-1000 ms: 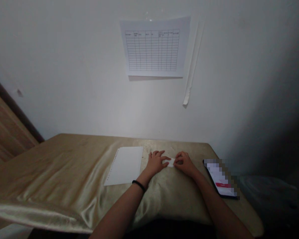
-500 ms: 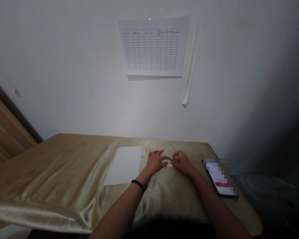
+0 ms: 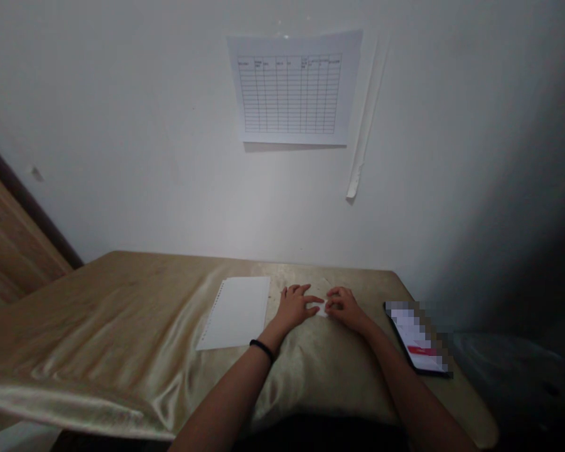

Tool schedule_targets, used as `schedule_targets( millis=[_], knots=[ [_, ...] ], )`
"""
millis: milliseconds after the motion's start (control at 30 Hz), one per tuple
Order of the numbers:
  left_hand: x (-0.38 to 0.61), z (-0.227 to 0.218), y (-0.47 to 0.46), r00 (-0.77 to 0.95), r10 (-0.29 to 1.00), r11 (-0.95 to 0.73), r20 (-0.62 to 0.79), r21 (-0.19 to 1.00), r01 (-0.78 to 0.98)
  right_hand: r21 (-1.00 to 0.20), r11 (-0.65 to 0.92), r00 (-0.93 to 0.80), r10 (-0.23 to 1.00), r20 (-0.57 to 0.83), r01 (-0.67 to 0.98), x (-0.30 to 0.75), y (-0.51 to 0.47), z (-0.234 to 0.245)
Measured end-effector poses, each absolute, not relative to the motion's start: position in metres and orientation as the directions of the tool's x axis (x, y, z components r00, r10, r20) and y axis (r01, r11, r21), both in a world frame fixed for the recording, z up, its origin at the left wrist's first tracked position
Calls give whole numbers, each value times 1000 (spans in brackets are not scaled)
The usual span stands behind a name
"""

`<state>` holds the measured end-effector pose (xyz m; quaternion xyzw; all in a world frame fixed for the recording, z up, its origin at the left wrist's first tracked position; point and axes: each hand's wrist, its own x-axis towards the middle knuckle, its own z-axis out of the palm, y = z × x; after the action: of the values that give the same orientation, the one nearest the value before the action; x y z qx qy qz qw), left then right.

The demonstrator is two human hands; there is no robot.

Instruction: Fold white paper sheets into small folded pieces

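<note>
- A small white piece of paper (image 3: 321, 311) lies on the table (image 3: 136, 301), between the two hands, short of the far edge and left of the far right corner.
- The left hand (image 3: 297, 306) has its fingers spread; thumb and forefinger stand parted at the paper's left end.
- The right hand (image 3: 346, 309) has its fingers curled in at the paper's right end; whether they pinch it, I cannot tell, as they hide that part.
- The paper looks very light and thin, so it should bend and crease readily and may tear under a hard tug.
- The glossy cloth under it looks slippery, so the paper would probably slide unless one fingertip pins it.
- The best hold seems to be a thumb-and-forefinger pinch at an edge or corner, with the opposite end pressed flat.
- A larger sheet (image 3: 238, 311) lies left of the hands; a phone (image 3: 414, 339) lies by the table's right edge.
</note>
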<state>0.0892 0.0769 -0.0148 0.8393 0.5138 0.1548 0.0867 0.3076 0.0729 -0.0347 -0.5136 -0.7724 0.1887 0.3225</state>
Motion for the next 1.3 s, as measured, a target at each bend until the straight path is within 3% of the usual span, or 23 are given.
schedule_targets(
  millis=[300,567,800,1067,1300],
  knots=[
    [90,-16,78,421,892,-452,164,312,835,-637,407,-253,912,322,655,307,75,-37],
    [90,-15,78,422,890,-455,172,303,837,-652,349,-137,925,354,673,297,77,-41],
    [89,-16,79,427,889,-458,164,309,834,-724,356,-164,932,324,591,308,76,-38],
    [88,-17,80,425,889,-458,170,308,834,-713,392,-235,920,314,581,309,75,-37],
    [89,-19,80,413,891,-454,189,316,833,-692,379,-162,919,360,614,303,74,-40]
  ],
)
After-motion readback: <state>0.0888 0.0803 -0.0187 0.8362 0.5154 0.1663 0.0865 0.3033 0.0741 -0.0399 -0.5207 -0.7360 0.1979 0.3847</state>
